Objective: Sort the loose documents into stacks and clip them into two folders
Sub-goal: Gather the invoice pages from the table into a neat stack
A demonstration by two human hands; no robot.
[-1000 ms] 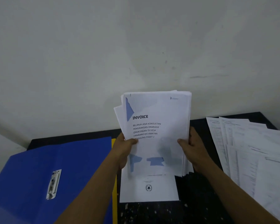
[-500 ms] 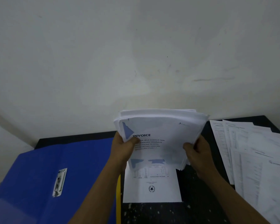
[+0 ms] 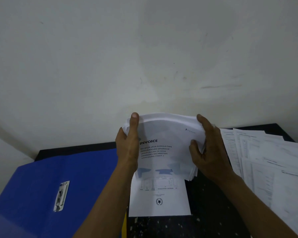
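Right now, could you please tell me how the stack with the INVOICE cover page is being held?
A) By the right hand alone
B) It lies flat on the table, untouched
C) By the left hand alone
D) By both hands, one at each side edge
D: the left hand grips the left edge of the invoice stack and the right hand grips its right edge, holding it raised above the table.

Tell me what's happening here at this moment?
A person holds a thick stack of white printed papers, topped by an INVOICE cover page, raised over the black speckled table, left hand gripping its left edge and right hand its right edge. An open blue folder with a metal clip lies to the left; loose printed sheets are spread on the right.
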